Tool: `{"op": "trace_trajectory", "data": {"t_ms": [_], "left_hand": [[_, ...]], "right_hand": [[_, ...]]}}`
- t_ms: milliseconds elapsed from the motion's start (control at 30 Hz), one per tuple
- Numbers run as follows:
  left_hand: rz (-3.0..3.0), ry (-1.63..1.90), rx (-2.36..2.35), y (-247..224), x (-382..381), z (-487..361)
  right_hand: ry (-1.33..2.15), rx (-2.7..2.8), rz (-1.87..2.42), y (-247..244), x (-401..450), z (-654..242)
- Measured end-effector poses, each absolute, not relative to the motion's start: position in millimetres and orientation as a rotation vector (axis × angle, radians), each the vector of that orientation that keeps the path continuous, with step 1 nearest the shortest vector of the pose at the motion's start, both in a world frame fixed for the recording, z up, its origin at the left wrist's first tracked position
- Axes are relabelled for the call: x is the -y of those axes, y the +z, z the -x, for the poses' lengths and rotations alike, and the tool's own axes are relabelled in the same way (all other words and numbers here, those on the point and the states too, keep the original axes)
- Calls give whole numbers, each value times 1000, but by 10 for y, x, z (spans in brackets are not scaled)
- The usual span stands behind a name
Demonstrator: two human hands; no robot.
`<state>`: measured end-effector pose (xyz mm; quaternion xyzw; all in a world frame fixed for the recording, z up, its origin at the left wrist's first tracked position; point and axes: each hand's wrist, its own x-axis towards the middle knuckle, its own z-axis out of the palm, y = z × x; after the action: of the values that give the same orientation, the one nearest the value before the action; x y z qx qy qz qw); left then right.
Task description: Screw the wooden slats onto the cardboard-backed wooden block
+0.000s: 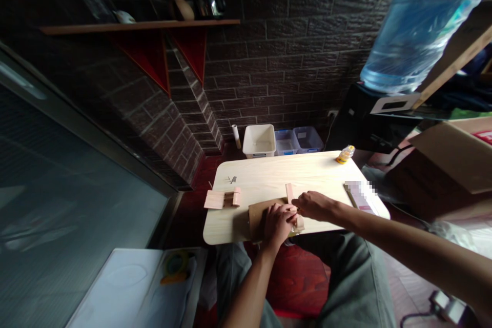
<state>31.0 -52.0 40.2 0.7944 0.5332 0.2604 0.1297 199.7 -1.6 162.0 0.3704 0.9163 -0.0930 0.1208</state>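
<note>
My left hand [280, 221] rests over a brown cardboard-like block [258, 218] at the table's near edge. Its fingers curl at the block's right side, pressing on a small light wooden piece [300, 224] that they partly cover. Just touching or very close to those fingertips, my right hand [310, 204] is closed in a fist; whatever it grips is hidden. A flat wooden strip [289, 192] sticks up past the block beside my right hand. To the left lies a joined wooden part [221, 199] with a slotted end.
Small dark screws or pins [232, 180] lie on the pale table [265, 171]. A yellow-capped bottle [346, 154] stands at the far right corner, a blurred-out booklet [360, 197] at the right edge. Behind are a white bin [260, 141] and bluish bins [307, 139].
</note>
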Motion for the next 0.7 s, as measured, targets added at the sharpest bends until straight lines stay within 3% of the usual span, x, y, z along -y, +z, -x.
{"op": "trace_trajectory", "data": {"t_ms": [700], "left_hand": [[-2277, 719, -1581, 412, 525, -337]], "right_hand": [[-189, -2619, -1160, 1670, 45, -2018]]}}
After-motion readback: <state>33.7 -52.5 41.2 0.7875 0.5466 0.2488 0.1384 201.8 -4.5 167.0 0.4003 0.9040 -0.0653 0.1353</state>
